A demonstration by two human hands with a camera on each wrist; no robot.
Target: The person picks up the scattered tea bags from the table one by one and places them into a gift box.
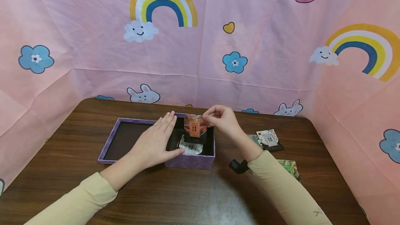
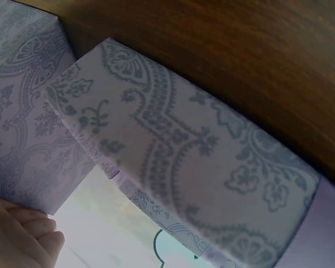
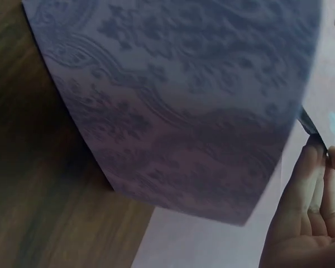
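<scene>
The red packet (image 1: 195, 127) is at the opening of the purple box (image 1: 190, 163), its printed face toward the person. The right hand (image 1: 223, 119) pinches it between thumb and fingers near its upper right corner. I cannot tell whether its dark lower edge touches the white packet (image 1: 191, 148), which lies inside the box.

The left hand (image 1: 157, 143) is at the left side of the box; its fingers are straight and rather close together, with the thumb apart. To the left, a shallow purple lid (image 1: 128, 140) lies on the worktop (image 1: 175, 197). To the right are another white packet (image 1: 268, 138) and a green packet (image 1: 289, 167).

In my judgement, the red packet is light and thin, with a smooth surface which may slip a little. It probably bends easily, and a hard squeeze could crease it. The flat upper corner or top edge seems a good place for holding, because a gentle pinch there should be enough.
</scene>
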